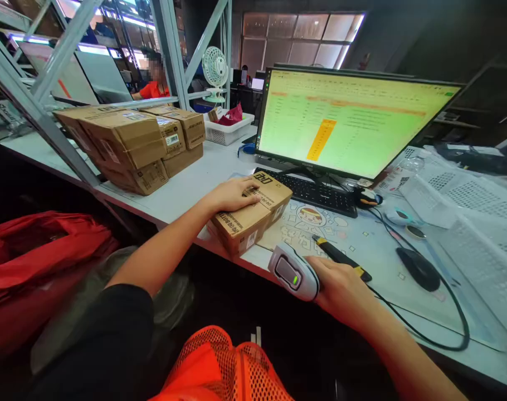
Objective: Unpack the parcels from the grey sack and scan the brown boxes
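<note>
My left hand (232, 195) lies on top of a small brown cardboard box (253, 218) at the near edge of the white desk (186, 186), fingers curled over its top face. My right hand (341, 287) grips a grey barcode scanner (293, 272) with a green light, its head pointing toward the box from the right. The scanner sits a short way from the box, not touching it.
A stack of brown boxes (132, 145) stands at the left under a grey metal rack. Behind the box are a black keyboard (312, 192), a monitor (349, 120) showing a green spreadsheet, a mouse (418, 268) with cable, and white baskets (466, 200). A person in red sits far back.
</note>
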A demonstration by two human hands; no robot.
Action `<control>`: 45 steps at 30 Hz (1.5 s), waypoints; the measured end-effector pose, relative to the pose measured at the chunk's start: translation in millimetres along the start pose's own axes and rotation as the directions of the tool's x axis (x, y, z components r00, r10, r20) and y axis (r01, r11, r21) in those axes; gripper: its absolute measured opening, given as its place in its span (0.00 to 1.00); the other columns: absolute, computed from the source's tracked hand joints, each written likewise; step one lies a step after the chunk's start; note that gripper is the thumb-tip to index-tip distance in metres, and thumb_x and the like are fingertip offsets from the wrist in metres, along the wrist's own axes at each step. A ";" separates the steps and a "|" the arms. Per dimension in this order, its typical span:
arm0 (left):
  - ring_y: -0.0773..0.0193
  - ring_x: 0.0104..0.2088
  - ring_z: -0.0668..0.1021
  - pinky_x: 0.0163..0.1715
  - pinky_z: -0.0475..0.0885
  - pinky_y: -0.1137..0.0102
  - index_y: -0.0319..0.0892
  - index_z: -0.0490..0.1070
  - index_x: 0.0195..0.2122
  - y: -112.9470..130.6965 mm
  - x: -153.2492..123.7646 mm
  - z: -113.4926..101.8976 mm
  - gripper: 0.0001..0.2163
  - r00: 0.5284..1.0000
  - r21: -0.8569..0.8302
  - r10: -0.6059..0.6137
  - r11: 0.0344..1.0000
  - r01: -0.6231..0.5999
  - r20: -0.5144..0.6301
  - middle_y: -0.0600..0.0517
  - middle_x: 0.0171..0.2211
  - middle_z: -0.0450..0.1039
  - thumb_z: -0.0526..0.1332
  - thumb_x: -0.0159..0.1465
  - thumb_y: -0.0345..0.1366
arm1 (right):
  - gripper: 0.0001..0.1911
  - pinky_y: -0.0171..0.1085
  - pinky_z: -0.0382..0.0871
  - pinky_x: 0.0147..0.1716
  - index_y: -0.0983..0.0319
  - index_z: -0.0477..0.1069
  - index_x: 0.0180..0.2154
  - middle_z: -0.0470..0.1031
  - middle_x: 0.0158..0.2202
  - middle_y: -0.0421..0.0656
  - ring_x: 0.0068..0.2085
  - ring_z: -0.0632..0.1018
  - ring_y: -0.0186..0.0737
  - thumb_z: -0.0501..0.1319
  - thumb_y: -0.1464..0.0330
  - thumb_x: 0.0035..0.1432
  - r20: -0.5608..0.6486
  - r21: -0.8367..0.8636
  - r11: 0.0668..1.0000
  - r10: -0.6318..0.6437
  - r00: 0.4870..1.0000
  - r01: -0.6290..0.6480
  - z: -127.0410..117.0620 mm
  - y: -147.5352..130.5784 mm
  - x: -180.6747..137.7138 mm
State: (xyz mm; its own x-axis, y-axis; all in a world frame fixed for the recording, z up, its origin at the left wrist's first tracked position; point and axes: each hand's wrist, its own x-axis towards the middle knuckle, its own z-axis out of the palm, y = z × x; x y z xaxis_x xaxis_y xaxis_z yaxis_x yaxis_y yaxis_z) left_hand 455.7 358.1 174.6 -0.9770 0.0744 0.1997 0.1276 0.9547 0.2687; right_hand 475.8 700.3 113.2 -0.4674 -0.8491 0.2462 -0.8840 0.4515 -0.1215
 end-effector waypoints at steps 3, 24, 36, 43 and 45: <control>0.48 0.65 0.70 0.66 0.63 0.57 0.50 0.69 0.65 1.0 -0.6 0.7 0.26 1.000 -0.003 0.007 1.000 -0.007 -0.002 0.51 0.71 0.60 0.55 0.70 0.55 | 0.13 0.36 0.64 0.35 0.59 0.71 0.45 0.81 0.41 0.45 0.40 0.80 0.44 0.61 0.72 0.57 -0.001 -0.090 0.973 0.215 0.977 -0.215 -2.9 33.1 10.3; 0.43 0.61 0.75 0.59 0.69 0.56 0.45 0.56 0.72 -5.6 9.2 4.3 0.36 0.971 0.031 -0.237 0.971 0.237 -0.024 0.41 0.67 0.66 0.52 0.68 0.60 | 0.26 0.50 0.67 0.59 0.71 0.69 0.61 0.76 0.56 0.62 0.58 0.76 0.58 0.47 0.63 0.72 -0.165 -0.129 0.617 0.758 0.631 -0.776 -20.8 179.0 60.8; 0.41 0.54 0.79 0.53 0.70 0.56 0.42 0.54 0.72 -7.7 13.5 4.8 0.39 0.957 0.098 -0.287 0.955 0.281 0.050 0.38 0.56 0.77 0.45 0.68 0.64 | 0.27 0.44 0.68 0.58 0.65 0.69 0.64 0.74 0.60 0.57 0.59 0.76 0.53 0.53 0.72 0.65 0.030 -0.124 0.704 0.707 0.707 -0.699 7.6 222.5 127.9; 0.41 0.53 0.80 0.52 0.70 0.56 0.42 0.56 0.71 -4.8 13.1 4.2 0.38 0.953 0.121 -0.300 0.949 0.292 0.051 0.38 0.54 0.78 0.45 0.68 0.63 | 0.27 0.45 0.70 0.57 0.63 0.67 0.65 0.74 0.60 0.57 0.59 0.76 0.52 0.51 0.71 0.67 0.021 -0.135 0.702 0.708 0.706 -0.700 11.7 220.1 151.6; 0.41 0.53 0.80 0.52 0.71 0.56 0.42 0.56 0.71 -4.4 12.7 3.9 0.38 0.956 0.114 -0.289 0.952 0.283 0.044 0.37 0.53 0.78 0.45 0.68 0.63 | 0.27 0.45 0.70 0.56 0.64 0.67 0.65 0.74 0.59 0.58 0.58 0.76 0.52 0.51 0.70 0.67 0.017 -0.133 0.700 0.709 0.705 -0.702 12.7 219.1 155.5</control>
State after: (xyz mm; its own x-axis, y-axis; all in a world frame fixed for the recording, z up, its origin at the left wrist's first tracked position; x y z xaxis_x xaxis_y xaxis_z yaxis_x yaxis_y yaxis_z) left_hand 442.1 355.9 172.3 -0.9787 -0.1926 0.0719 -0.1744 0.9631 0.2050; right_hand 209.4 663.7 112.7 -0.9566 -0.2826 0.0714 -0.2899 0.9482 -0.1301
